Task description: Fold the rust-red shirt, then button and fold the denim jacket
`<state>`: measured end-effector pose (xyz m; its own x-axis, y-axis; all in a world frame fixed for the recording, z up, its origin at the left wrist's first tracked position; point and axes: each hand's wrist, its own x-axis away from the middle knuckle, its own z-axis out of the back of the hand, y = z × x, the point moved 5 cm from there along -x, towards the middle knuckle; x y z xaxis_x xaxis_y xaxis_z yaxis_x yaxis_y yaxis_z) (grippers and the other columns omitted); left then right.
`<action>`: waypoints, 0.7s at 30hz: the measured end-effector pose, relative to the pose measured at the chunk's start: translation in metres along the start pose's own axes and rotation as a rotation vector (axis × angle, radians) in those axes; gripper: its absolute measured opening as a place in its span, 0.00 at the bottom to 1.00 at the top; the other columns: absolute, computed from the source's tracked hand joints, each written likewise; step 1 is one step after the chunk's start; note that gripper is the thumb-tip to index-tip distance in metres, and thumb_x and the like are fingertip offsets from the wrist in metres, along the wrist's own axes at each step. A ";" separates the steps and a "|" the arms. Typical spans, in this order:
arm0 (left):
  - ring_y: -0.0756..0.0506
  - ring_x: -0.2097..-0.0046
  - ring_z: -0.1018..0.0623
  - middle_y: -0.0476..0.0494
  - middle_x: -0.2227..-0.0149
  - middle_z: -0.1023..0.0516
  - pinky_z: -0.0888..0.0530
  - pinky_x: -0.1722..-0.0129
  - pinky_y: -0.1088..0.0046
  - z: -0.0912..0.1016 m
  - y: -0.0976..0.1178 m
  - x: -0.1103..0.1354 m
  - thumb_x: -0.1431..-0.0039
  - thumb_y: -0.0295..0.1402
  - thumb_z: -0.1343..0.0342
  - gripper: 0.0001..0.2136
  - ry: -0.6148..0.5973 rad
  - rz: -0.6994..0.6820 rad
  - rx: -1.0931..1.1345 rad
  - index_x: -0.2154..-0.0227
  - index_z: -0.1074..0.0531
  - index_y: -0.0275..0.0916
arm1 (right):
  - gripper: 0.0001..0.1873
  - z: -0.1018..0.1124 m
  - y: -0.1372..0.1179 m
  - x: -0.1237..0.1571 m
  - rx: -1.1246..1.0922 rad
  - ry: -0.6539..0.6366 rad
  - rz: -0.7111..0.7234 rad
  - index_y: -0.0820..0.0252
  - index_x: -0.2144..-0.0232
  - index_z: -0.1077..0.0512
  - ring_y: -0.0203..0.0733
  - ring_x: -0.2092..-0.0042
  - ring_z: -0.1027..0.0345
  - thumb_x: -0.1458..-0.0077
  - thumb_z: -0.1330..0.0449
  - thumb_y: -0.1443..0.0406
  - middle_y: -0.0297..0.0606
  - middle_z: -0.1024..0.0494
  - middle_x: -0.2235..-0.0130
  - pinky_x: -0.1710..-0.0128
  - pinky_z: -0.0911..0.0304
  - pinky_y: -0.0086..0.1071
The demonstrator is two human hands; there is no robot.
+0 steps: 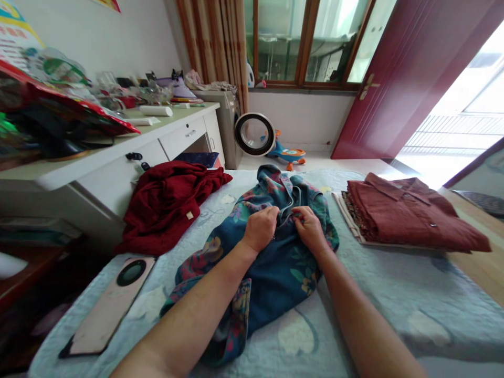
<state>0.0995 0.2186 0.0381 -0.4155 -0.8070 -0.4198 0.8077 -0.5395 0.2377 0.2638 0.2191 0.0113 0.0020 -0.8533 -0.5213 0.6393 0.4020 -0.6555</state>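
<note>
A dark blue shirt with a floral print (275, 268) lies crumpled in the middle of the bed, its collar end pointing away from me. My left hand (261, 227) is closed on the fabric at one side of the front opening. On the other side of that opening, my right hand (310, 228) pinches the cloth too. The two hands are a short way apart, with the folded-back front edge between them. A sleeve cuff spreads out near my left forearm.
Left of the shirt are a dark red garment (165, 202) and a phone (112, 304). Folded clothes (409, 212) are stacked on the right. Beyond the quilted bed cover (299, 331) are a cluttered desk (185, 123), a washing machine with its door open (255, 134) and a red door (378, 79).
</note>
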 end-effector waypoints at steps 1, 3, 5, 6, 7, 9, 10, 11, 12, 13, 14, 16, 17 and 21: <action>0.47 0.59 0.24 0.45 0.62 0.24 0.29 0.58 0.73 -0.006 -0.001 0.001 0.35 0.26 0.54 0.07 -0.007 0.012 0.055 0.61 0.32 0.41 | 0.15 -0.002 0.002 0.002 0.033 -0.021 -0.005 0.58 0.59 0.27 0.42 0.59 0.32 0.48 0.48 0.71 0.39 0.28 0.60 0.55 0.35 0.36; 0.47 0.58 0.24 0.47 0.61 0.24 0.28 0.56 0.73 -0.017 -0.004 0.001 0.38 0.24 0.51 0.08 0.009 0.036 0.164 0.60 0.31 0.41 | 0.16 -0.005 0.005 0.006 0.091 -0.036 -0.012 0.58 0.60 0.26 0.43 0.58 0.32 0.49 0.48 0.72 0.39 0.30 0.60 0.55 0.35 0.36; 0.47 0.56 0.24 0.46 0.59 0.24 0.28 0.53 0.73 -0.024 -0.006 0.000 0.41 0.22 0.50 0.12 0.038 0.043 0.249 0.56 0.30 0.41 | 0.15 -0.007 0.007 0.008 0.127 -0.027 -0.015 0.58 0.63 0.25 0.43 0.58 0.33 0.49 0.48 0.72 0.40 0.32 0.61 0.54 0.35 0.37; 0.47 0.55 0.25 0.46 0.58 0.24 0.29 0.52 0.73 -0.026 -0.007 0.000 0.41 0.22 0.50 0.14 0.046 0.041 0.281 0.54 0.30 0.41 | 0.14 -0.007 0.006 0.009 0.132 -0.014 -0.011 0.58 0.64 0.25 0.43 0.57 0.33 0.49 0.48 0.72 0.40 0.32 0.60 0.53 0.35 0.37; 0.48 0.54 0.25 0.46 0.57 0.25 0.29 0.51 0.73 -0.028 -0.007 0.000 0.41 0.22 0.50 0.15 0.046 0.038 0.306 0.54 0.29 0.41 | 0.13 -0.006 0.005 0.010 0.126 0.000 -0.001 0.57 0.66 0.25 0.43 0.56 0.33 0.49 0.48 0.72 0.40 0.32 0.59 0.52 0.35 0.37; 0.48 0.54 0.25 0.46 0.57 0.26 0.29 0.50 0.72 -0.030 -0.008 0.000 0.41 0.23 0.50 0.13 0.036 0.039 0.339 0.56 0.27 0.41 | 0.12 -0.003 0.001 0.012 0.091 0.027 0.033 0.57 0.66 0.26 0.44 0.54 0.33 0.48 0.49 0.72 0.41 0.31 0.56 0.51 0.36 0.37; 0.48 0.55 0.25 0.46 0.58 0.27 0.28 0.50 0.72 -0.030 -0.009 0.000 0.41 0.24 0.50 0.12 0.035 0.042 0.351 0.58 0.27 0.41 | 0.12 -0.001 -0.002 0.012 0.066 0.037 0.053 0.57 0.66 0.27 0.43 0.53 0.33 0.48 0.49 0.72 0.41 0.30 0.55 0.50 0.37 0.37; 0.48 0.55 0.25 0.46 0.58 0.27 0.28 0.51 0.72 -0.029 -0.009 0.001 0.41 0.24 0.50 0.11 0.037 0.046 0.364 0.59 0.26 0.41 | 0.12 0.002 -0.005 0.013 0.042 0.043 0.071 0.56 0.66 0.27 0.43 0.52 0.33 0.47 0.49 0.73 0.41 0.29 0.55 0.50 0.37 0.37; 0.48 0.55 0.25 0.46 0.58 0.27 0.28 0.51 0.72 -0.028 -0.009 0.001 0.41 0.24 0.50 0.10 0.044 0.049 0.377 0.61 0.27 0.41 | 0.12 0.004 -0.008 0.013 0.023 0.044 0.085 0.56 0.66 0.28 0.43 0.53 0.33 0.47 0.49 0.73 0.40 0.29 0.55 0.51 0.37 0.37; 0.48 0.54 0.25 0.46 0.58 0.27 0.28 0.51 0.72 -0.027 -0.009 0.002 0.41 0.24 0.50 0.09 0.052 0.048 0.392 0.61 0.27 0.41 | 0.12 0.007 -0.011 0.014 0.010 0.041 0.092 0.56 0.66 0.28 0.42 0.54 0.32 0.47 0.49 0.73 0.40 0.28 0.57 0.52 0.37 0.36; 0.47 0.53 0.26 0.46 0.57 0.27 0.28 0.50 0.72 -0.026 -0.008 0.003 0.41 0.24 0.50 0.09 0.058 0.043 0.409 0.62 0.28 0.41 | 0.11 0.009 -0.013 0.014 0.004 0.035 0.094 0.56 0.66 0.29 0.42 0.55 0.32 0.47 0.49 0.73 0.39 0.27 0.59 0.53 0.37 0.36; 0.47 0.52 0.26 0.46 0.55 0.26 0.29 0.49 0.72 -0.025 -0.007 0.005 0.40 0.24 0.51 0.08 0.059 0.026 0.446 0.63 0.29 0.41 | 0.11 0.012 -0.017 0.015 0.009 0.021 0.088 0.55 0.67 0.29 0.42 0.58 0.32 0.47 0.49 0.73 0.37 0.28 0.62 0.55 0.37 0.35; 0.47 0.52 0.26 0.46 0.55 0.25 0.29 0.49 0.71 -0.025 -0.006 0.005 0.40 0.24 0.50 0.08 0.052 0.021 0.460 0.62 0.29 0.42 | 0.12 0.013 -0.018 0.015 0.016 0.014 0.085 0.55 0.67 0.29 0.42 0.59 0.33 0.47 0.49 0.73 0.37 0.28 0.63 0.55 0.37 0.35; 0.47 0.52 0.25 0.45 0.55 0.24 0.29 0.48 0.70 -0.031 -0.007 0.004 0.43 0.23 0.47 0.14 0.009 0.030 0.470 0.54 0.31 0.40 | 0.15 0.011 -0.019 0.016 0.034 -0.023 0.096 0.55 0.65 0.27 0.42 0.59 0.34 0.48 0.49 0.74 0.37 0.30 0.63 0.55 0.37 0.35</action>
<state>0.1052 0.2267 0.0072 -0.3895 -0.8231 -0.4133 0.5418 -0.5676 0.6199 0.2597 0.1944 0.0215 0.0820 -0.8193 -0.5674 0.6613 0.4706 -0.5841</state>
